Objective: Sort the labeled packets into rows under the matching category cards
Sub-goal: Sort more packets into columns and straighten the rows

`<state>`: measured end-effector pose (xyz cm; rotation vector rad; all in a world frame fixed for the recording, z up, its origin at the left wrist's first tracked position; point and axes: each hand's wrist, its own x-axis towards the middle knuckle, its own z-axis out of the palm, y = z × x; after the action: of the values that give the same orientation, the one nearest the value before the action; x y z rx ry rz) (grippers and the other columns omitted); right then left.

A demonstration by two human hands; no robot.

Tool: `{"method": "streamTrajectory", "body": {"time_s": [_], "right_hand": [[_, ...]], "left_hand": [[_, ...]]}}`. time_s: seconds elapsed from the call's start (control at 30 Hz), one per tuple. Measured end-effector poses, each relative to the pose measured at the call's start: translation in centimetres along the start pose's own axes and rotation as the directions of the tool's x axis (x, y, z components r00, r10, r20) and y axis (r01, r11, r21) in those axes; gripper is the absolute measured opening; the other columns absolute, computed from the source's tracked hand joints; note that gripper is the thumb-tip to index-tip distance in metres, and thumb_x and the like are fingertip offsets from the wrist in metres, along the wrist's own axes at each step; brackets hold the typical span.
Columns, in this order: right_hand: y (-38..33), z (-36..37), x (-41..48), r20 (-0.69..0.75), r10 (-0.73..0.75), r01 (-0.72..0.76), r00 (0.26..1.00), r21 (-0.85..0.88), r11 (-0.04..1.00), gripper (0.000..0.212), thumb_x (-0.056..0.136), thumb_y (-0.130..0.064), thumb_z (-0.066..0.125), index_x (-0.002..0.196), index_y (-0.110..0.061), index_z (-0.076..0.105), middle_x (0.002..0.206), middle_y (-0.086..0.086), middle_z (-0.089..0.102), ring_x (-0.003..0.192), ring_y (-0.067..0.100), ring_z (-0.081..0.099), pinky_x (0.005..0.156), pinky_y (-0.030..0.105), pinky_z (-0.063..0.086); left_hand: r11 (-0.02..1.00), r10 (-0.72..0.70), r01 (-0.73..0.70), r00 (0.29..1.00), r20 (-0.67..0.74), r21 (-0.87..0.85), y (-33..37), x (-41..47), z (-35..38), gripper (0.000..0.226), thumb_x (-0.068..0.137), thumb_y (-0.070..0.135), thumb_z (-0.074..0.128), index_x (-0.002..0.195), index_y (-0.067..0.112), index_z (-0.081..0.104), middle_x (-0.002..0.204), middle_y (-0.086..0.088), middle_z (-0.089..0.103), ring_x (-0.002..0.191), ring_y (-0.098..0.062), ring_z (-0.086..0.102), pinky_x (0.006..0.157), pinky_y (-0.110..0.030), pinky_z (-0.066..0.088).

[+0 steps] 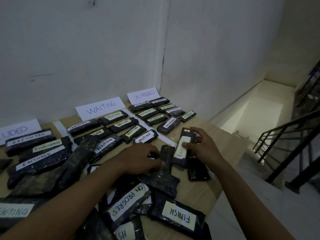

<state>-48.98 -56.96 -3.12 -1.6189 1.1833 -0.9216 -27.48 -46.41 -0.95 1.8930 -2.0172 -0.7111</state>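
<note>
While the right hand [202, 144] clasps a black plastic-wrapped packet with a white EXCL label [181, 149], tilted up off the pale wooden table [204, 191] near its middle, the left hand [140, 158] curls thumb and fingers on a second black packet showing no label [166, 156] just beside it. This looks like the read-and-pick step. Next, the labelled packet probably needs carrying far left, past the white WAITING card [100, 107], to the row under the white EXCLUDED card [17, 130].

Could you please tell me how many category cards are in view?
3: the EXCLUDED card at far left, partly cut off; the WAITING card in the middle; the ON PROGRESS card at right. More may lie outside the view.
</note>
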Motion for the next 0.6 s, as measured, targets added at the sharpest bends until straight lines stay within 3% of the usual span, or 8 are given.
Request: {"method": "streamTrajectory", "body": {"time_s": [0.07, 0.17, 0.27, 0.33, 0.43, 0.5, 0.53, 0.6], "right_hand": [[0.5, -1.0, -1.2, -0.089, -0.027, 0.030, 0.996, 0.037, 0.999, 0.049, 0.077, -0.007, 0.076, 0.112, -0.035, 0.057, 0.104, 0.004, 0.067, 0.087, 0.019, 0.068, 0.063, 0.031, 0.056], [1.6, -1.9, -3.0, -0.096, -0.092, 0.082, 0.991, -0.110, 0.991, 0.044, 0.079, -0.016, 0.075, 0.116, -0.032, 0.057, 0.106, -0.008, 0.066, 0.091, 0.009, 0.065, 0.080, 0.035, 0.057], [2.6, -1.8, -4.5, -0.055, -0.152, 0.138, 0.987, -0.205, 0.969, 0.047, 0.084, -0.024, 0.071, 0.127, -0.029, 0.054, 0.113, -0.013, 0.061, 0.099, 0.008, 0.061, 0.088, 0.037, 0.053], [2.9, -1.6, -5.0, -0.064, -0.190, 0.170, 0.980, -0.237, 0.956, 0.048, 0.086, -0.027, 0.068, 0.131, -0.027, 0.053, 0.119, -0.008, 0.060, 0.104, 0.013, 0.058, 0.091, 0.036, 0.050], [3.2, -1.6, -5.1, -0.081, -0.220, 0.191, 0.972, -0.270, 0.944, 0.049, 0.086, -0.030, 0.068, 0.133, -0.026, 0.052, 0.118, -0.006, 0.059, 0.106, 0.014, 0.056, 0.093, 0.035, 0.048], [3.4, -1.5, -5.1, -0.076, -0.232, 0.198, 0.970, -0.310, 0.930, 0.050, 0.086, -0.034, 0.066, 0.133, -0.029, 0.051, 0.114, -0.005, 0.059, 0.105, 0.013, 0.055, 0.092, 0.036, 0.047], [3.4, -1.5, -5.1, -0.067, -0.239, 0.205, 0.969, -0.326, 0.923, 0.049, 0.086, -0.036, 0.066, 0.133, -0.032, 0.050, 0.113, -0.005, 0.059, 0.104, 0.013, 0.055, 0.091, 0.036, 0.047], [3.3, -1.5, -5.3, -0.035, -0.258, 0.231, 0.966, -0.339, 0.912, 0.047, 0.086, -0.037, 0.065, 0.130, -0.042, 0.048, 0.112, -0.006, 0.058, 0.103, 0.012, 0.054, 0.090, 0.034, 0.047]], "left_hand": [[0.985, -0.046, 0.048, 0.999, -0.019, 0.167, 1.5, 0.9, 0.1, 0.042, 0.083, 0.062, 0.057, 0.108, 0.029, 0.062, 0.109, 0.009, 0.061, 0.094, -0.011, 0.058, 0.082, -0.035, 0.051], [0.930, -0.103, 0.126, 0.991, -0.085, 0.346, 3.3, 2.8, 1.2, 0.046, 0.078, 0.067, 0.057, 0.096, 0.025, 0.051, 0.103, 0.003, 0.058, 0.096, -0.018, 0.056, 0.077, -0.033, 0.045], [0.927, -0.161, 0.189, 0.981, -0.112, 0.323, 4.7, 4.1, 2.4, 0.067, 0.071, 0.063, 0.066, 0.117, 0.019, 0.047, 0.117, -0.004, 0.056, 0.107, -0.024, 0.055, 0.081, -0.036, 0.044], [0.941, -0.219, 0.241, 0.969, -0.115, 0.239, 5.1, 4.6, 2.6, 0.068, 0.068, 0.055, 0.072, 0.119, 0.016, 0.048, 0.113, -0.004, 0.056, 0.102, -0.023, 0.056, 0.077, -0.033, 0.049], [0.954, -0.286, 0.296, 0.945, -0.160, 0.042, 5.2, 5.2, 2.3, 0.042, 0.070, 0.047, 0.072, 0.091, 0.014, 0.056, 0.086, -0.004, 0.056, 0.082, -0.021, 0.057, 0.059, -0.028, 0.043], [0.938, -0.325, 0.285, 0.922, -0.212, -0.198, 4.9, 5.2, 1.7, 0.028, 0.077, 0.036, 0.066, 0.071, 0.011, 0.057, 0.074, -0.009, 0.058, 0.071, -0.021, 0.059, 0.054, -0.026, 0.038], [0.900, -0.357, 0.271, 0.908, -0.218, -0.342, 4.6, 5.1, 1.3, 0.024, 0.081, 0.027, 0.064, 0.067, 0.009, 0.059, 0.071, -0.008, 0.060, 0.067, -0.020, 0.059, 0.054, -0.025, 0.040], [0.731, -0.418, 0.228, 0.894, -0.158, -0.644, 4.2, 4.5, 0.6, 0.012, 0.085, 0.010, 0.062, 0.076, 0.006, 0.069, 0.072, -0.006, 0.068, 0.065, -0.019, 0.062, 0.057, -0.025, 0.049]]}}
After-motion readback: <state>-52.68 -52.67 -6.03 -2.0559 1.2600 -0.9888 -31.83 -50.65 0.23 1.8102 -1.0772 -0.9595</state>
